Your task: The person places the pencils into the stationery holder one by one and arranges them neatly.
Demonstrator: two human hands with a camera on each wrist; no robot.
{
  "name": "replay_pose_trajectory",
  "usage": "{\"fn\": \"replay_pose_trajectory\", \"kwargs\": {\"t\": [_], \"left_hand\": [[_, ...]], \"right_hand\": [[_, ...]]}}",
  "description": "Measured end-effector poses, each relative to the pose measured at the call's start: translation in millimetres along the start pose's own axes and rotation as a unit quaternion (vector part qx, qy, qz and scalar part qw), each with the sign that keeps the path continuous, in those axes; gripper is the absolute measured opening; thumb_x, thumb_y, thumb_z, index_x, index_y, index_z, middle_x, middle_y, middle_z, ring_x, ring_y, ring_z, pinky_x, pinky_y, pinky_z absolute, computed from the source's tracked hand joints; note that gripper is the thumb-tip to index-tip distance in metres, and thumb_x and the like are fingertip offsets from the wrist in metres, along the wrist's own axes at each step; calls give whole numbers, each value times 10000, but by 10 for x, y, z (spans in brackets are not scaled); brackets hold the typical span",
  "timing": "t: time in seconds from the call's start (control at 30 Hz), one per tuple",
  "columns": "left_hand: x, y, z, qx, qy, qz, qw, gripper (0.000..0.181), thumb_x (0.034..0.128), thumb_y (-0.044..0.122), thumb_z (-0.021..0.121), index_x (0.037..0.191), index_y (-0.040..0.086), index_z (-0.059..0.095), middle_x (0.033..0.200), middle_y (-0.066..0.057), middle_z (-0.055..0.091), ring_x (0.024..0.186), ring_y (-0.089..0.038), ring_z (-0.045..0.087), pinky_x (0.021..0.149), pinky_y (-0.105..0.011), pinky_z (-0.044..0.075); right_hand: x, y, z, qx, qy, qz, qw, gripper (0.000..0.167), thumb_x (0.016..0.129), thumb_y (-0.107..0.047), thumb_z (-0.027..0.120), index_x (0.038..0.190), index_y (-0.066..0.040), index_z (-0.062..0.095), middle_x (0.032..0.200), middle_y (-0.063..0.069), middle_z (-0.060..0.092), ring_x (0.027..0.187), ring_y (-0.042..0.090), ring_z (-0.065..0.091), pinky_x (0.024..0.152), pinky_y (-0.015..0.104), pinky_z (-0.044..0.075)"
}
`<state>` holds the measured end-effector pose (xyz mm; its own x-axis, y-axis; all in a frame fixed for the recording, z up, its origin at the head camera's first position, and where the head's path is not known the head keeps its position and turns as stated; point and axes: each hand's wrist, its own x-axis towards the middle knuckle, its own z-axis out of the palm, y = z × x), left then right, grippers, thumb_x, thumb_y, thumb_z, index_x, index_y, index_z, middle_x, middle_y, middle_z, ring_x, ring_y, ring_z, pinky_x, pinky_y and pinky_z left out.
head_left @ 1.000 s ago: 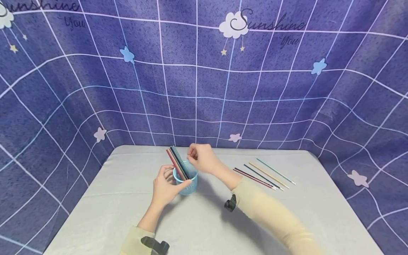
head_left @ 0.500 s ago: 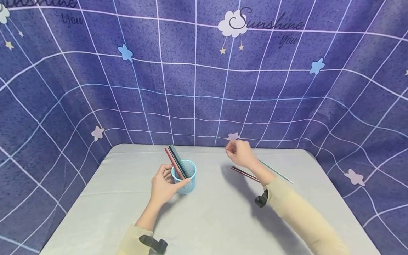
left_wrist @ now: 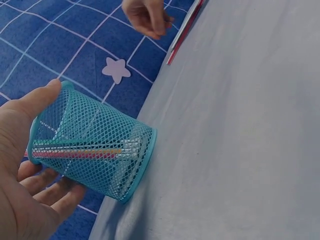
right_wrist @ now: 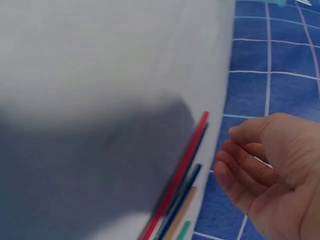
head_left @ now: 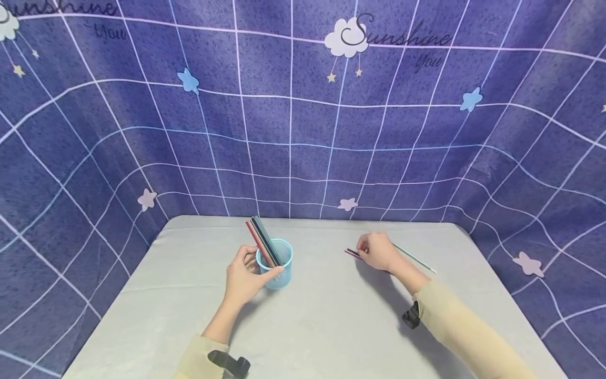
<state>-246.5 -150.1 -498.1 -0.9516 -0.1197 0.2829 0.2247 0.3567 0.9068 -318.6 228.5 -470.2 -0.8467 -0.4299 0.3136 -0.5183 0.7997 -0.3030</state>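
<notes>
My left hand (head_left: 243, 279) holds a light-blue mesh pen cup (head_left: 284, 275) with the thumb on one side and the fingers round the other. A bundle of thin coloured sticks (head_left: 262, 239) leans inside it; the left wrist view shows their whitish ends near the cup's bottom. My right hand (head_left: 379, 251) hovers over loose sticks on the table, fingers loosely bent, nothing visible between them. In the right wrist view, a red stick (right_wrist: 182, 172), a dark blue stick (right_wrist: 181, 200), an orange stick (right_wrist: 182, 210) and a teal stick (right_wrist: 184, 231) lie beside that hand.
The table (head_left: 303, 326) has a pale grey cover. A purple-blue cloth (head_left: 303, 158) with a grid, stars and clouds hangs behind it and at both sides. Each wrist wears a black strap, such as the one on the right wrist (head_left: 412, 315).
My right hand has moved from beside the cup to the right and down over the loose sticks. My left hand and the cup have stayed in place.
</notes>
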Motion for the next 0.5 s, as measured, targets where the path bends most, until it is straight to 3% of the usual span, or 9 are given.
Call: {"fn": "replay_pose_trajectory", "kwargs": {"t": [0.13, 0.3, 0.5], "left_hand": [[-21, 9, 26, -14, 107, 73, 9999, 724, 687, 223, 1032, 1228, 37, 588, 1243, -203, 772, 1146, -393, 766, 1003, -451, 657], [-46, 1, 44, 18, 260, 197, 9995, 724, 693, 235, 1029, 1229, 26, 589, 1230, -197, 774, 1144, -388, 766, 978, -445, 668], [-64, -14, 21, 15, 437, 41, 9990, 709, 665, 273, 1044, 1211, 85, 632, 1206, -144, 775, 1147, -322, 756, 941, -434, 681]], "right_hand": [[-106, 56, 60, -218, -248, 164, 9993, 112, 870, -19, 760, 802, -103, 734, 734, -8, 740, 678, 125, 668, 746, 415, 623], [-183, 73, 95, -378, -377, 352, 9980, 89, 863, -18, 771, 806, -77, 737, 727, 0, 710, 659, 114, 613, 638, 321, 598], [-191, 69, 114, -531, -448, 342, 9970, 127, 825, -12, 794, 764, -83, 708, 680, -15, 693, 628, 109, 584, 625, 321, 597]]}}
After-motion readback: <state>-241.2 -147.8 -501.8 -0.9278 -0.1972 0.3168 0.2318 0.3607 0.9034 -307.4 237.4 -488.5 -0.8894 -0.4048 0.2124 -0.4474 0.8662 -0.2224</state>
